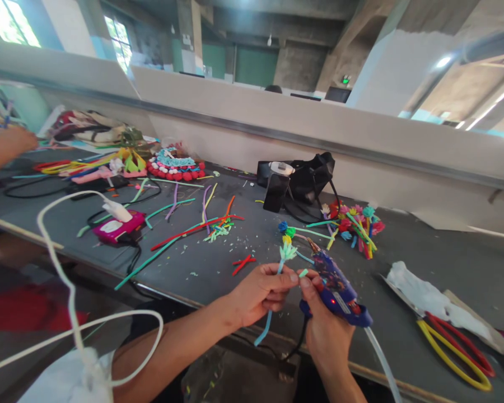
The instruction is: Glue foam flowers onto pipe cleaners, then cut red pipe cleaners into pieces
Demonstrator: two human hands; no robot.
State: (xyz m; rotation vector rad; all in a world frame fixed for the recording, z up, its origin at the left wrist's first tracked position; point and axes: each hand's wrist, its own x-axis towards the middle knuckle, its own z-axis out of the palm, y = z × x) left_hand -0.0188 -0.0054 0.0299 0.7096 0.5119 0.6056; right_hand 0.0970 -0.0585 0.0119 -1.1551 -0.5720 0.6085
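Note:
My left hand (264, 291) is closed round the blue stem of a pipe-cleaner flower (288, 252) with pale green petals and a yellow top. A hot glue gun (334, 282), dark blue with a red light, sits in my right hand (325, 330), its nozzle pointing away from me. At my right fingertips is a small light green piece (303, 273), close to the left fingertips. Just beyond the flower lie finished-looking blue (283, 226) and green (291, 232) heads on stems. A clear glue stick (382, 361) sticks out of the gun's back.
Scissors with red and yellow handles (453, 350) lie at right beside white plastic. Colourful flowers (357, 224) are piled near a black bag (315, 179) and a phone (276, 193). Pipe cleaners (197, 224) and scraps are scattered centrally. A pink power strip (120, 226) and another person's hand (14, 140) are left.

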